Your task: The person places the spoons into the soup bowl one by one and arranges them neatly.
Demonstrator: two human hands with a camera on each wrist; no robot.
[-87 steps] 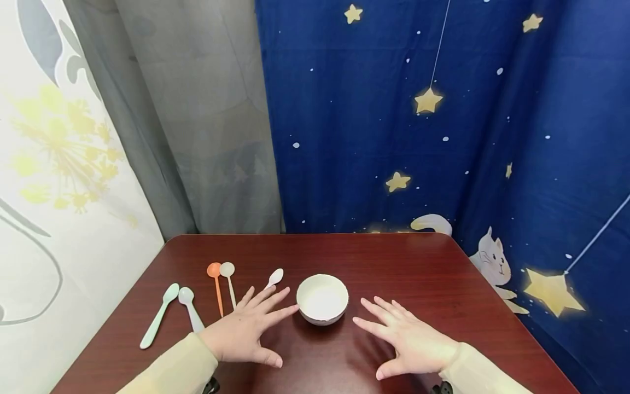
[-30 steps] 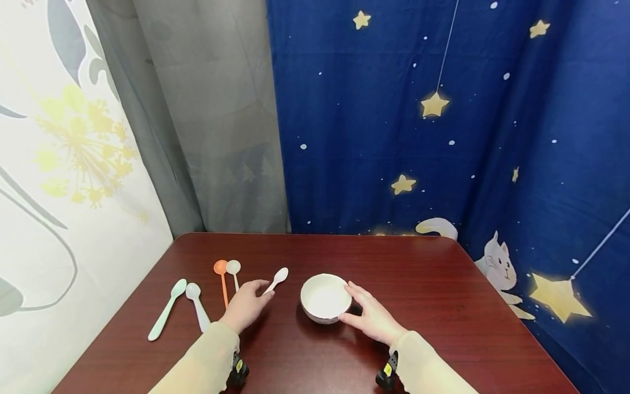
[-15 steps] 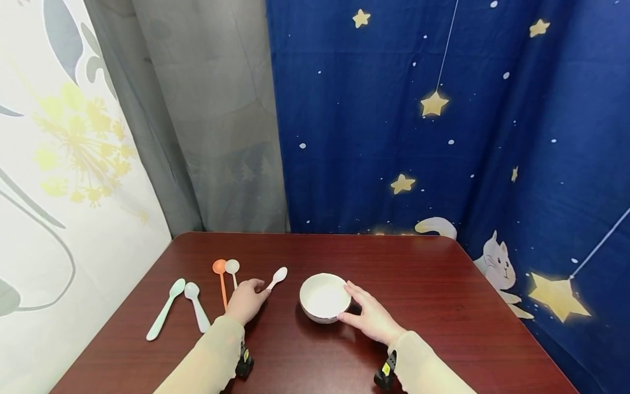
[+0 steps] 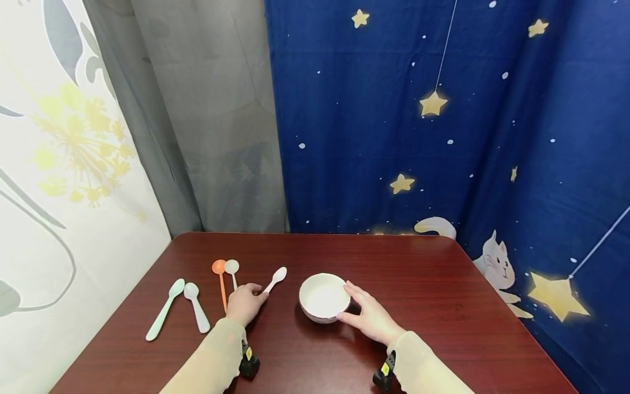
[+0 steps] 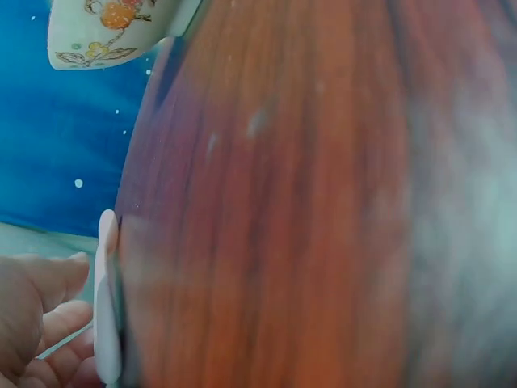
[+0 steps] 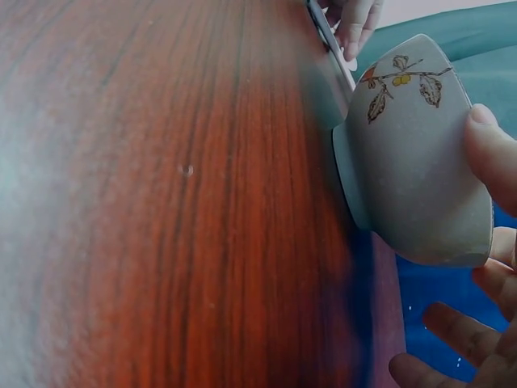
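A white bowl (image 4: 324, 300), with painted fruit and leaves on its outer wall, stands upright on the table. My right hand (image 4: 373, 319) holds its right side, thumb at the near wall and fingers farther round. To the bowl's left lies a small pale pink-white spoon (image 4: 277, 276). My left hand (image 4: 248, 303) is low over its handle with loosely bent fingers, partly hiding it. In the left wrist view, a narrow gap shows between the thumb and the spoon (image 5: 106, 299). The right wrist view shows the bowl (image 6: 420, 153) resting on its foot.
Left of my left hand lie an orange spoon (image 4: 219, 268), a beige spoon (image 4: 231, 267), a whitish spoon (image 4: 198, 312) and a mint-green spoon (image 4: 165, 312). The dark red table (image 4: 403, 262) ends at a blue star curtain (image 4: 354, 137) and a grey curtain (image 4: 216, 137).
Both hands were spread above the table at first. My right hand has come to the bowl's side, and my left has lowered to the pale spoon's handle. Only slight shifts show over the last half second.
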